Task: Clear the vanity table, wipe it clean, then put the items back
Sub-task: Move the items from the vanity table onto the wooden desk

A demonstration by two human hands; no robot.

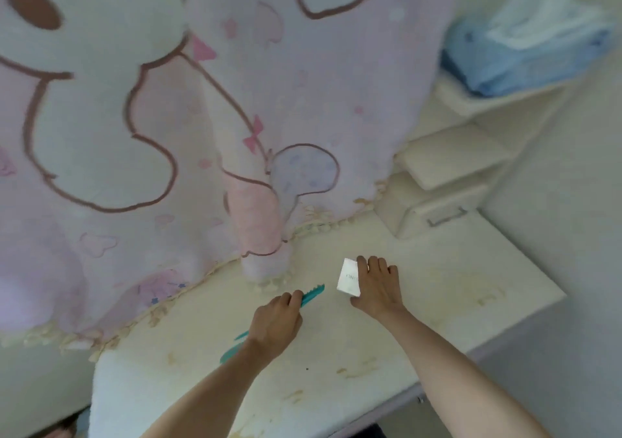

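The white vanity table top [336, 343] carries yellowish stains. My left hand [274, 324] grips a teal comb [313, 293] near the table's middle; its toothed end sticks out past my fingers and another teal part shows below my wrist. My right hand [378, 286] holds a small white box [348, 277] with faint lettering, standing on the table just right of the comb. My fingers wrap the box's right side.
A pink blanket with cartoon figures [202, 117] hangs over the back and left, its tasselled hem lying on the table. A white drawer unit [437, 201] stands at the back right. Above it a shelf bears a blue tissue pack [525, 46].
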